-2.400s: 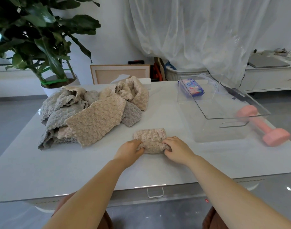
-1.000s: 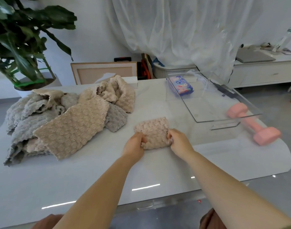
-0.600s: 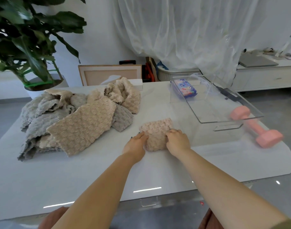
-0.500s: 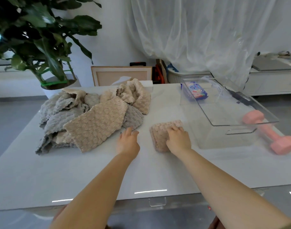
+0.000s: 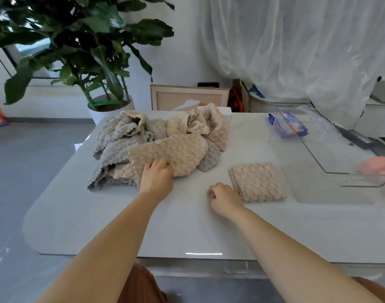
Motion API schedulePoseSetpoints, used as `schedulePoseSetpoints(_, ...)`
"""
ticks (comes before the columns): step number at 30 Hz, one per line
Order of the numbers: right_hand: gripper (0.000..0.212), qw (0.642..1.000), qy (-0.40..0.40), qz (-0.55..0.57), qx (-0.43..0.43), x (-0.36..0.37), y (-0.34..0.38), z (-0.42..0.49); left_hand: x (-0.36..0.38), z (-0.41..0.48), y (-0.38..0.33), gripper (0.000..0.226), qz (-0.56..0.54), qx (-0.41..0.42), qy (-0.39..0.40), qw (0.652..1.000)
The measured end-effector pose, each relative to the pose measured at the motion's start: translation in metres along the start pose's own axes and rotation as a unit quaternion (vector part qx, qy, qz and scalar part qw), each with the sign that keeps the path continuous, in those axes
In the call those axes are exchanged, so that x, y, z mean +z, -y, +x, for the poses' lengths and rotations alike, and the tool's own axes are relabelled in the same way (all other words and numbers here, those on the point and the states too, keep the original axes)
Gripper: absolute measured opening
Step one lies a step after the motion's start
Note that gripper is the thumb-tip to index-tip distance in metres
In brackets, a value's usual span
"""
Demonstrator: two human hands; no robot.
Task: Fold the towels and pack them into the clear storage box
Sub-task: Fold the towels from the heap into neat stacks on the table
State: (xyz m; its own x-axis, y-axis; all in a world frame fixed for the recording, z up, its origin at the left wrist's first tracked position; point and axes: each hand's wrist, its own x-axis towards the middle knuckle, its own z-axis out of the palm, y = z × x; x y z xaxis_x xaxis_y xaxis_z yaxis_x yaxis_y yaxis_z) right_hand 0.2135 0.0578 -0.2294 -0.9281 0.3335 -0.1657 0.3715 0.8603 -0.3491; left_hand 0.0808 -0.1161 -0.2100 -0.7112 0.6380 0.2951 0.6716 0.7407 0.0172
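The fingers (image 5: 160,164) of the left hand (image 5: 156,178) lie on the near edge of a beige towel (image 5: 169,153) that tops the heap of towels (image 5: 143,138) at the centre left of the frame; whether they pinch the cloth or only press on it cannot be told. The right hand (image 5: 225,196) rests on the white worktop (image 5: 187,226) with its fingers curled loosely inward, holding nothing, just left of the folded beige towel (image 5: 258,181), which lies flat at the centre right. Right of that towel stands the clear storage box (image 5: 331,162), with nothing between them. A blue packet (image 5: 289,125) shows at the box's far end, though whether it lies inside or behind cannot be told. A blurred pink dumbbell (image 5: 376,165) sits at the right edge, beyond the box. Grey towels fill the left part of the heap. A potted plant (image 5: 78,40) stands behind the worktop at the upper left, and a white sheer curtain (image 5: 296,40) hangs at the upper right.
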Motion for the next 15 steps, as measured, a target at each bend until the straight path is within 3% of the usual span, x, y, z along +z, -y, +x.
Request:
schedulePoseSetpoints(2,0.038,1.0,0.009,-0.003,0.007,-0.002,0.005,0.001,-0.005,0.005,0.009,0.023,0.005,-0.027,-0.07,0.997)
schedulePoseSetpoints(3,0.037,1.0,0.014,-0.006,0.009,-0.002,0.007,0.001,-0.008,0.009,0.013,0.036,0.015,-0.062,-0.066,0.996)
schedulePoseSetpoints(5,0.035,0.999,0.029,-0.014,0.01,-0.002,0.01,0.0,-0.013,0.013,0.02,0.063,0.023,-0.142,-0.008,0.99)
schedulePoseSetpoints(7,0.035,0.999,0.039,-0.019,0.012,-0.001,0.011,-0.001,-0.018,0.016,0.024,0.072,0.041,-0.179,0.038,0.982)
schedulePoseSetpoints(9,0.038,1.0,0.014,0.002,0.008,-0.003,0.011,-0.001,-0.03,0.014,0.021,0.06,0.037,-0.157,0.041,0.986)
schedulePoseSetpoints(12,0.048,0.99,-0.101,0.072,-0.064,-0.013,0.014,-0.002,-0.044,0.001,0.0,0.03,-0.037,-0.065,0.076,0.994)
schedulePoseSetpoints(15,0.073,0.973,-0.145,0.055,-0.169,-0.026,0.016,-0.007,-0.036,-0.026,-0.029,0.029,-0.112,0.027,0.108,0.987)
